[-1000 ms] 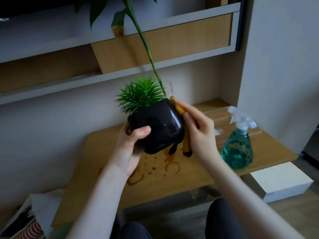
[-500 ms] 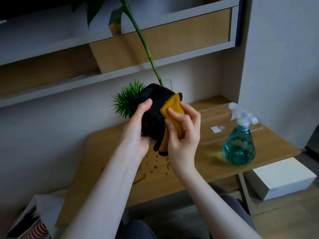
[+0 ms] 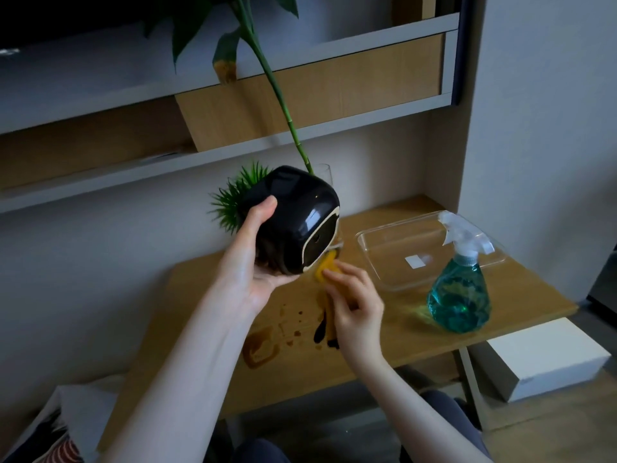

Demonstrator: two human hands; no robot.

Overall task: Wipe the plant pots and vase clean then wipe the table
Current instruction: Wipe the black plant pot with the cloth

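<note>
My left hand (image 3: 248,259) grips a glossy black plant pot (image 3: 293,212) and holds it tipped on its side above the wooden table (image 3: 400,332). The pot's base faces me and its spiky green plant (image 3: 233,198) points away to the left. My right hand (image 3: 357,305) is shut on a yellow cloth (image 3: 325,272), just under the pot's lower edge. A glass vase (image 3: 325,173) with a tall green stem stands behind the pot, mostly hidden. Brown stains (image 3: 260,349) mark the tabletop below my hands.
A teal spray bottle (image 3: 460,295) stands at the right of the table. Behind it lies a clear glass tray (image 3: 374,242). Wall shelves (image 3: 233,152) hang above. A white box (image 3: 541,355) sits on the floor at the right.
The pot has turned further over, so its base now faces me. My right hand with the cloth has dropped from the pot's side to below its lower edge.
</note>
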